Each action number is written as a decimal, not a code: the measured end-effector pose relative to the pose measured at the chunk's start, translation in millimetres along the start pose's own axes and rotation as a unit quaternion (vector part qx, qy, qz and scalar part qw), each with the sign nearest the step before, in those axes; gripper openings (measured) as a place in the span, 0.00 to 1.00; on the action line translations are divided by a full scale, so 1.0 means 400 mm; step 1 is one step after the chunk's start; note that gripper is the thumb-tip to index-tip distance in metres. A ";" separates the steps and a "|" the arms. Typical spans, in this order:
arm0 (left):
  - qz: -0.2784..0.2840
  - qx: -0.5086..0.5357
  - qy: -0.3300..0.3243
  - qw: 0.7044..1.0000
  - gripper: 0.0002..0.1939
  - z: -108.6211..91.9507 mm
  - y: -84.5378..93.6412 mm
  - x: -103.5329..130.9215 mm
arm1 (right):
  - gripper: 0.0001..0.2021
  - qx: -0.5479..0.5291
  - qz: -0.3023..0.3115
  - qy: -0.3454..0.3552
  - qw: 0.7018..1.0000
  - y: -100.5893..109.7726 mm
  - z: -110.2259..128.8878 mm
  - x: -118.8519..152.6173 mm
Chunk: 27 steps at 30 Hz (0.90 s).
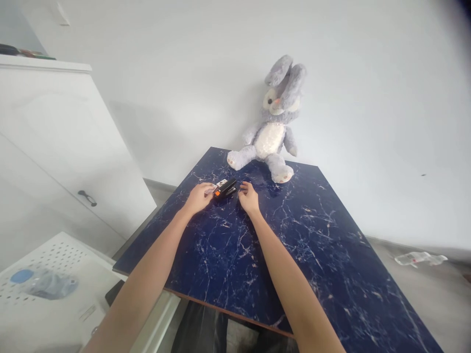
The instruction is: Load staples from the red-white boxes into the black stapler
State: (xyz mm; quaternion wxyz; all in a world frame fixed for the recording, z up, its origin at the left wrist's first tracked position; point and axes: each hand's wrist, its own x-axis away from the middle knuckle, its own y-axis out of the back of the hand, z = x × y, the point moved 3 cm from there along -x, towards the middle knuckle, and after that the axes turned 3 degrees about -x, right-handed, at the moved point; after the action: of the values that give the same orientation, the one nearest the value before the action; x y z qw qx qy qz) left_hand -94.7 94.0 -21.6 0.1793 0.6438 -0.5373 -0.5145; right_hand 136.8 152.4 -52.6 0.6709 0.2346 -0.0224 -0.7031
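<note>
A small black device with an orange end (225, 188) lies on the dark blue marbled table (287, 245), towards the far side. My left hand (199, 197) rests on the table at its left end, fingertips touching it near a small white piece. My right hand (248, 197) lies flat just to the right of it, fingers loosely curled, close to it but apparently not gripping. A grey and white plush rabbit (274, 125) sits at the table's far edge against the wall.
A white cabinet (55, 147) with a dark handle stands to the left. A white perforated surface (47, 284) with a plastic bottle lies at lower left. A crushed clear bottle (419, 258) lies on the floor to the right.
</note>
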 end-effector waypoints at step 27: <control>-0.024 -0.180 0.157 0.971 0.11 0.054 0.044 0.016 | 0.15 0.219 0.135 0.176 0.950 0.208 0.031 0.228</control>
State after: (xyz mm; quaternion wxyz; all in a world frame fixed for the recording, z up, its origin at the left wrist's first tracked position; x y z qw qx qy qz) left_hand -122.6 89.0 -19.6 0.3619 0.6863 -0.3854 -0.4996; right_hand 210.8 53.5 -40.2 0.6852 0.4902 -0.0889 -0.5314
